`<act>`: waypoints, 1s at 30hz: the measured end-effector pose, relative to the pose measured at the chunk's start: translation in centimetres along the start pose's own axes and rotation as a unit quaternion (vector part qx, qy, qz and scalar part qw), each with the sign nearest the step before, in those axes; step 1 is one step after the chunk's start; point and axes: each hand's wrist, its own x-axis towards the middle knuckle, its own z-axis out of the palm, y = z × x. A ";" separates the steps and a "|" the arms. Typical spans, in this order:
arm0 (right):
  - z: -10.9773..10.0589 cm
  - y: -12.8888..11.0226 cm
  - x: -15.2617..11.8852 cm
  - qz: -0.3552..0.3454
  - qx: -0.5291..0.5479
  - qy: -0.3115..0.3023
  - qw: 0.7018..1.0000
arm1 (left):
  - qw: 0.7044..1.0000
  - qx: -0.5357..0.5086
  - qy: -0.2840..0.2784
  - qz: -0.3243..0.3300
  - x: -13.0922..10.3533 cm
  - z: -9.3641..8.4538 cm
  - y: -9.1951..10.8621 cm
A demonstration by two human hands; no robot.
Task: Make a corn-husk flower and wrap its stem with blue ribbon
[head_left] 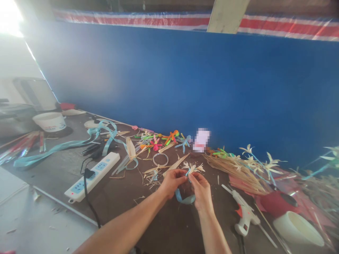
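Observation:
Close together over the dark table, my left hand [172, 183] and my right hand [202, 190] pinch the base of a cream flower [196, 168] with pointed petals. Light blue ribbon wraps its base, and a loop of the ribbon [185, 200] hangs between my hands. The fingertips of both hands are closed on the wrapped base. Dry scraps [153, 176] lie just left of my left hand. Beyond them is a clear ring [160, 159] on the table.
A white power strip [92, 178] and long blue ribbon [60, 144] lie left. Colourful flowers [156, 144] line the blue partition [169, 81]. Dry husk strips [238, 171], a glue gun [247, 215] and a cream bowl [298, 228] are at right.

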 end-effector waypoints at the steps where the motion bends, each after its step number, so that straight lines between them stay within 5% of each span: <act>1: -0.1 0.1 0.1 0.001 0.005 -0.006 1.000 | 1.000 -0.004 -0.002 -0.001 0.0 0.0 0.0; 30: -0.3 0.3 0.3 0.006 -0.012 -0.016 1.000 | 0.999 0.034 0.019 0.015 0.0 0.0 0.2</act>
